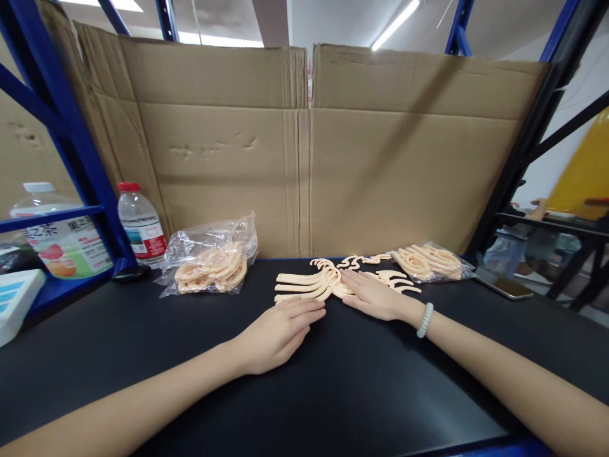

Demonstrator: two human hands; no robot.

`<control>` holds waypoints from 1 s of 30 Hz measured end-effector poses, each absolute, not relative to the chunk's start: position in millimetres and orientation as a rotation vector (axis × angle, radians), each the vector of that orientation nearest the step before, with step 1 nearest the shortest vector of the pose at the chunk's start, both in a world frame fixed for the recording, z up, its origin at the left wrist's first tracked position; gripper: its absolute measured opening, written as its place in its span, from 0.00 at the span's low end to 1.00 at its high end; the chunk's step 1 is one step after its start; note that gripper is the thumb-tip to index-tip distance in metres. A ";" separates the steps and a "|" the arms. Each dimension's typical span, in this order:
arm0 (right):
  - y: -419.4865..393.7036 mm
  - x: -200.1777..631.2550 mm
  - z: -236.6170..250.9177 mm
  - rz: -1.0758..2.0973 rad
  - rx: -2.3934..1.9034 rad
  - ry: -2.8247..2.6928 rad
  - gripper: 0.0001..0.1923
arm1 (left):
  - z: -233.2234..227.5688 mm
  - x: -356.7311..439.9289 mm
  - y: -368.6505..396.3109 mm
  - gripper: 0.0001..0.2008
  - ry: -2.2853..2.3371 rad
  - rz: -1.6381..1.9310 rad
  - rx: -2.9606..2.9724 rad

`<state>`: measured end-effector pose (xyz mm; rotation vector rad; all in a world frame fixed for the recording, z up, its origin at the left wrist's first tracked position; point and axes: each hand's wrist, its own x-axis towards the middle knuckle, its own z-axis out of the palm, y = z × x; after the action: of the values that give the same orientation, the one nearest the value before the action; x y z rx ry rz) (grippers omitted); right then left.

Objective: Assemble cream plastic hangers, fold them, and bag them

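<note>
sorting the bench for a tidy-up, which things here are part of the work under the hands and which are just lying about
In hand:
- loose pile of peach curved plastic pieces, left hand beside it, right hand resting on it
- two clear plastic bags of the same pieces

Lying about:
- red-capped water bottle
- large white-capped drink bottle
- dark phone
- brown cardboard sheets

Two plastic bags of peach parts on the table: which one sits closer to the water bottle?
The left bag, puffed up and lying just right of the red-capped water bottle. The other bag lies flatter, far right near the phone.
</note>
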<state>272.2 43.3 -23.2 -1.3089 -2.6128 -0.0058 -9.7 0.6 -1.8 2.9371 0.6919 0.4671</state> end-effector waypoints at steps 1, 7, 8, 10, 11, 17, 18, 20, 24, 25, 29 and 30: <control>44.0 271.4 -23.4 -0.012 -1.304 -2.611 0.35 | -1.1 -9.8 0.0 0.21 0.635 0.463 2.928; 56.4 270.7 -28.8 -0.041 -1.236 -2.604 0.35 | -3.2 -10.4 0.7 0.20 0.518 0.462 2.904; 57.8 270.8 -29.4 -0.042 -1.235 -2.603 0.35 | -3.7 -10.4 1.1 0.20 0.519 0.466 2.906; 58.5 270.7 -29.9 -0.039 -1.242 -2.598 0.35 | -4.6 -10.5 1.7 0.19 0.523 0.465 2.914; 57.9 270.3 -29.7 -0.038 -1.248 -2.599 0.35 | -4.9 -10.5 2.0 0.19 0.525 0.461 2.919; 51.5 265.7 -23.7 -0.153 -1.286 -2.496 0.33 | -5.2 -11.2 2.0 0.19 0.531 0.467 2.905; 52.1 265.9 -21.9 -0.205 -1.277 -2.434 0.30 | -5.2 -11.2 1.9 0.19 0.529 0.473 2.898; 55.4 268.9 -18.0 -0.315 -1.277 -2.299 0.25 | -5.2 -11.1 1.9 0.19 0.525 0.481 2.891; 65.3 283.1 -9.8 -0.429 -1.428 -2.174 0.16 | -5.6 -10.3 2.0 0.19 0.526 0.470 2.899; 67.6 287.1 -7.6 -0.434 -1.468 -2.172 0.16 | -5.5 -10.1 2.0 0.19 0.528 0.469 2.900; 78.0 298.7 1.8 -0.431 -1.565 -2.211 0.13 | -5.9 -10.2 2.2 0.18 0.530 0.485 2.895; 81.6 299.9 4.4 -0.428 -1.580 -2.241 0.12 | -6.3 -10.3 2.3 0.18 0.525 0.492 2.896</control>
<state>299.9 81.6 4.4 -1.5799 -2.2408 -0.4283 -10.3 2.3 -6.3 2.8961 0.5250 0.4918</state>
